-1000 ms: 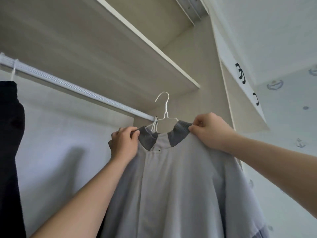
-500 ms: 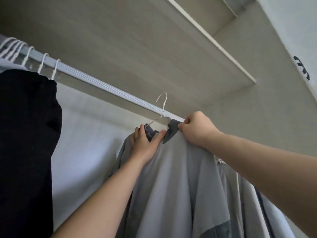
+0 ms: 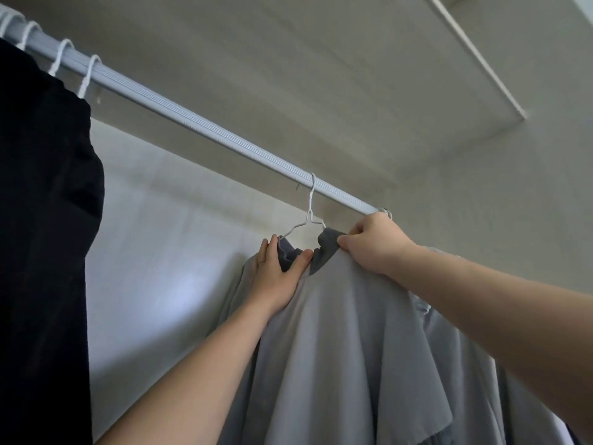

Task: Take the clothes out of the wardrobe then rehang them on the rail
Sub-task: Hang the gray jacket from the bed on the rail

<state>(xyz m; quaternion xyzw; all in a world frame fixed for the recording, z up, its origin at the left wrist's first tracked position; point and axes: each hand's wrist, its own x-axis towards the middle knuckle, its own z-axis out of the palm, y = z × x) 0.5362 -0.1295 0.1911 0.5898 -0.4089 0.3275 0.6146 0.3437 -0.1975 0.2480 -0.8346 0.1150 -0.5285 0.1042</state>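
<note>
The grey shirt (image 3: 346,332) hangs from a white wire hanger (image 3: 309,216), whose hook lies over the rail (image 3: 199,126) toward the rail's right end. The shirt's darker ribbed collar (image 3: 327,237) sits just below the rail. Further grey garments (image 3: 465,364) hang below the rail's right end, touching the shirt. At the rail's left end, a black garment (image 3: 41,220) hangs well apart from the shirt, with several white hanger hooks (image 3: 61,56) over the rail above it. The rail is pale, ribbed along its length, and runs diagonally across the wardrobe. Above the rail is the underside of a light wood-grain shelf (image 3: 321,75). Behind and below the rail is a pale back panel (image 3: 154,252), and a side wall (image 3: 497,187) of the same finish meets the rail's right end. The left hand (image 3: 276,277) grasps the collar's left side, thumb in front and fingers behind the fabric. The right hand (image 3: 375,244) is clenched on the collar's right side, pinching it just below the rail.
</note>
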